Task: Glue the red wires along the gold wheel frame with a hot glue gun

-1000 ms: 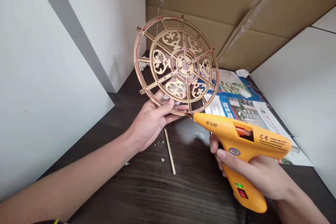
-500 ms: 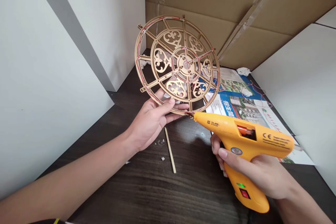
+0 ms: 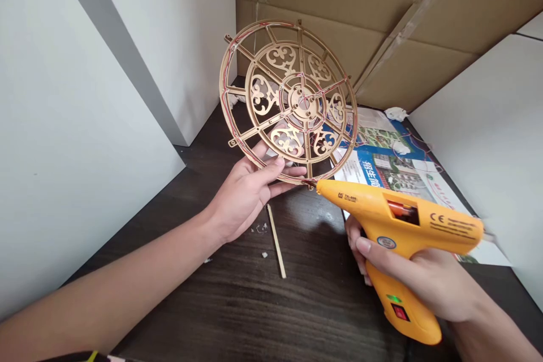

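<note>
Wheel [image 3: 313, 105]: one, golden and openwork, raised and tilted over the dark tabletop [image 3: 322, 311]; six scroll ornaments [image 3: 287, 141] sit around its hub.
Change: very slight. Over the past second the whole view drifts a little, while the nozzle [image 3: 311, 184] keeps to the same stretch of the wheel's lower edge. From where I stand, the work appears to dwell on one spot; whether the tip touches, I cannot tell.
Left hand [image 3: 248, 189]: one, gripping the wheel by its lower rim, thumb on the near face, fingers behind.
Right hand [image 3: 441, 283]: one, wrapped round the handle of the glue gun [image 3: 373, 215].
Glue gun: one, yellow, aimed at the wheel; one green light [image 3: 393, 298] glows above one red switch [image 3: 399, 312].
Stick [image 3: 276, 243]: one, pale, lying on the tabletop below the wheel.
White wads [image 3: 401, 147]: at least three, two at the printed sheets [image 3: 392, 172], another beyond the wheel's left edge.
Printed sheets: overlapping, number unclear.
Flakes [image 3: 264, 255]: several near the stick, too small to count surely.
</note>
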Demonstrator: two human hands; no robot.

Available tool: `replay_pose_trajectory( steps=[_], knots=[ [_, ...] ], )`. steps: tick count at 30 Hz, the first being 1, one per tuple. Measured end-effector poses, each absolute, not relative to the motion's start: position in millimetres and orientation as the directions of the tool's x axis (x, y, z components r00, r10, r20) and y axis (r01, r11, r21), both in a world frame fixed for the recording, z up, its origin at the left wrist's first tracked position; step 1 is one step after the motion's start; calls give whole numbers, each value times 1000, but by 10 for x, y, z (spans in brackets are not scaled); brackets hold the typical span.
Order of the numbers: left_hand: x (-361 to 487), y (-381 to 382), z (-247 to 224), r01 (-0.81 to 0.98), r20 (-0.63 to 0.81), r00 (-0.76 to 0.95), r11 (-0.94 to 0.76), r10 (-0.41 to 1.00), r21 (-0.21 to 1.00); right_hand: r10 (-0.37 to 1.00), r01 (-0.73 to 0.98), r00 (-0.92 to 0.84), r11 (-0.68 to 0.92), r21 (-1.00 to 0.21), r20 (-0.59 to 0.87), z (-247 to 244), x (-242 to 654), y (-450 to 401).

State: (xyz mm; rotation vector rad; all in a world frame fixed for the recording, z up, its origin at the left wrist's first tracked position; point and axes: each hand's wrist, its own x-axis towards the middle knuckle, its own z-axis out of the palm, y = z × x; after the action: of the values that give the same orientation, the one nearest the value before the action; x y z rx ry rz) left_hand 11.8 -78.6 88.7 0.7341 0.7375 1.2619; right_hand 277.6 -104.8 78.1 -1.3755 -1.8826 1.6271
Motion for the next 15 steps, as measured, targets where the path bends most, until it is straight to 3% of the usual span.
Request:
replay_pose_trajectory(
  steps=[15],
  knots=[
    [110,-776,870,-552,-67,155,143,986,821,776,410,-533,-111,-905,-336,717,2797,-1026]
  ],
)
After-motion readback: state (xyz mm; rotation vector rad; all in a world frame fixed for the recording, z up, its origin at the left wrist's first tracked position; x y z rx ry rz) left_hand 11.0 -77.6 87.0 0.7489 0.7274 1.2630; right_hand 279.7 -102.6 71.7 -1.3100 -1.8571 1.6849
